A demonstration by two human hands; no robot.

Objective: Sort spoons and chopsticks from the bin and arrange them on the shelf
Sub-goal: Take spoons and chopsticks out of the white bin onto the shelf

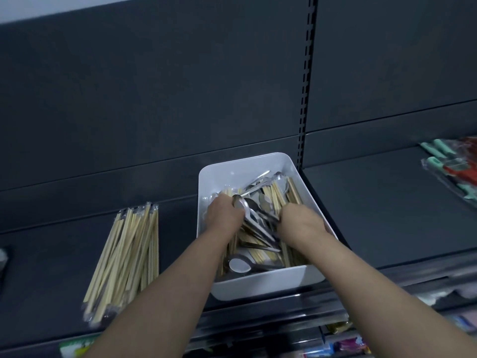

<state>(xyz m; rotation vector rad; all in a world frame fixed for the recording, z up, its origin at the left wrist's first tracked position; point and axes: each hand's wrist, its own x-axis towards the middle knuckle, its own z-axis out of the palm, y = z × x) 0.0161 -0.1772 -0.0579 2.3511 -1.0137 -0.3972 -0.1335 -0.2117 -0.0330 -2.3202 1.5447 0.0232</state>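
Gripping spoons [251,215], L hand [225,211] digs in white bin [258,285] on shelf [387,215]; R hand [300,220] buried alongside, grip can't be told; wrapped chopsticks [126,254] lie at left.

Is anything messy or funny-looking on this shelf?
The white bin is a jumble: spoons and chopsticks lie crossed every way. Left of it, the chopstick pile on the shelf fans out unevenly. Nothing looks spilled or broken.
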